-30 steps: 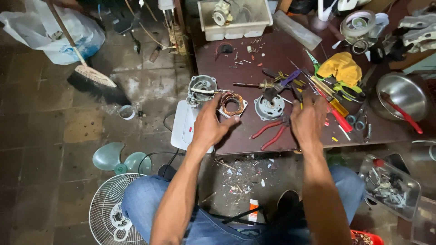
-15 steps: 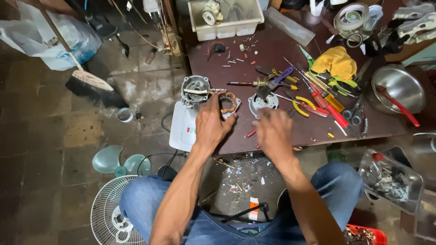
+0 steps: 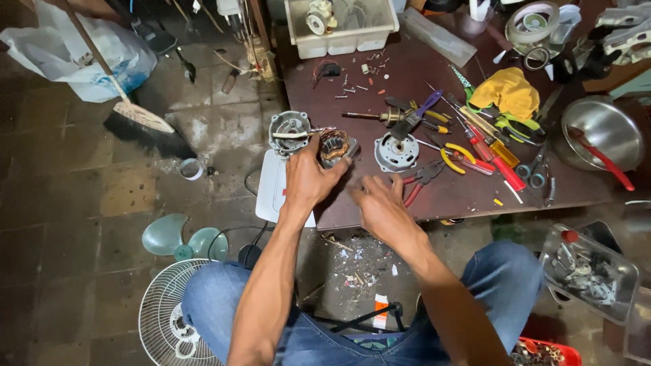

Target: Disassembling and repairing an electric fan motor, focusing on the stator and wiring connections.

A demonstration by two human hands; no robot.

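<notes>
My left hand [image 3: 308, 177] grips a copper-wound motor stator [image 3: 334, 145] at the near left part of the dark brown table [image 3: 468, 193]. A grey metal motor housing half [image 3: 289, 129] lies just left of it, at the table's corner. My right hand [image 3: 380, 203] hovers palm down over the table's front edge, fingers spread, holding nothing. A round grey motor end cover [image 3: 396, 152] sits just beyond that hand, and red-handled pliers [image 3: 422, 179] lie to its right.
Screwdrivers and pliers [image 3: 485, 156] crowd the table's middle, with a yellow cloth [image 3: 510, 91], a steel bowl [image 3: 600, 132] and a white bin [image 3: 342, 27]. On the floor are a fan grille [image 3: 178, 315], fan blades [image 3: 166, 235], a broom [image 3: 139, 125] and a clear parts box [image 3: 590, 271].
My right hand has swept left from the tools at the right of the table to the front edge beside my left hand. My left hand has kept its hold on the stator.
</notes>
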